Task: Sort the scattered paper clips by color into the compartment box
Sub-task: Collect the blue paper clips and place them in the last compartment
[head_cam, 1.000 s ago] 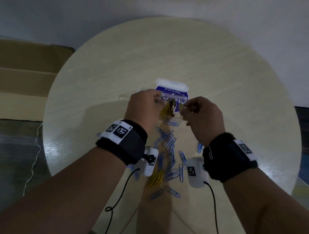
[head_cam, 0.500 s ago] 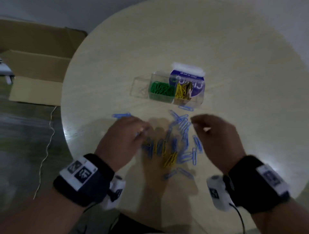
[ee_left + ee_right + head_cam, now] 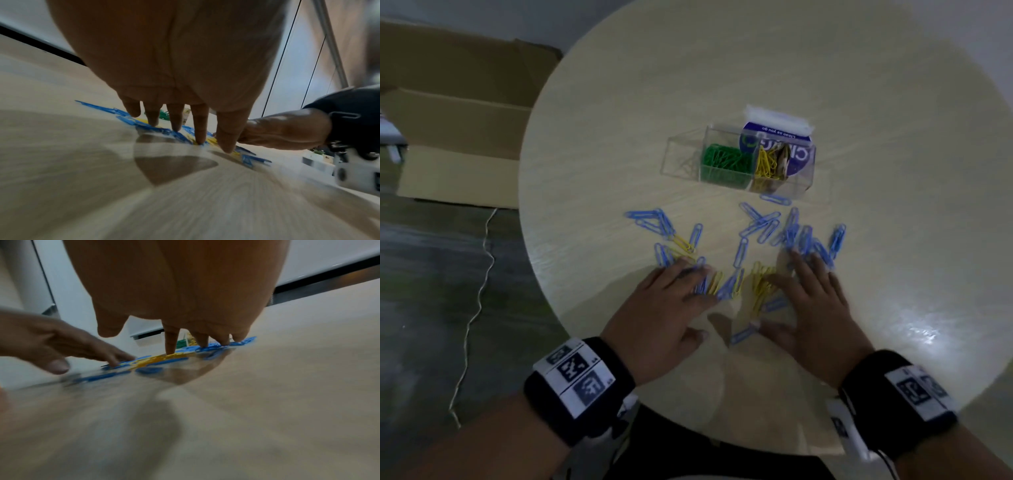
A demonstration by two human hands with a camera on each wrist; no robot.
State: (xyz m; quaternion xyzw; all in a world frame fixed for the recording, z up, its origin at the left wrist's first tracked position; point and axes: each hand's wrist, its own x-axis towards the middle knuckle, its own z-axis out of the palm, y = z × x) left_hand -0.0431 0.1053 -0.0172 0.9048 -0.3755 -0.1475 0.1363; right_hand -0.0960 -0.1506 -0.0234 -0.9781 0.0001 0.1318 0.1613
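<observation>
Several blue paper clips (image 3: 763, 224) and yellow paper clips (image 3: 760, 286) lie scattered on the round table (image 3: 619, 120). The clear compartment box (image 3: 739, 161) stands beyond them, with green clips (image 3: 724, 161) in its middle cell, yellow clips (image 3: 765, 166) in the right cell and an empty left cell. My left hand (image 3: 671, 301) lies flat, its straight fingers (image 3: 199, 128) pressing on blue and yellow clips. My right hand (image 3: 811, 298) is also spread flat, its fingertips (image 3: 170, 344) touching the clips (image 3: 162, 358).
A blue and white packet (image 3: 777, 130) lies behind the box. An open cardboard box (image 3: 455, 113) sits on the floor at the left, and a thin cable (image 3: 472, 308) runs along the floor. The table's near edge is just below my wrists.
Both hands left the compartment box, came back toward me and down, and now lie flat on the scattered clips. The clips are spread wider apart than before.
</observation>
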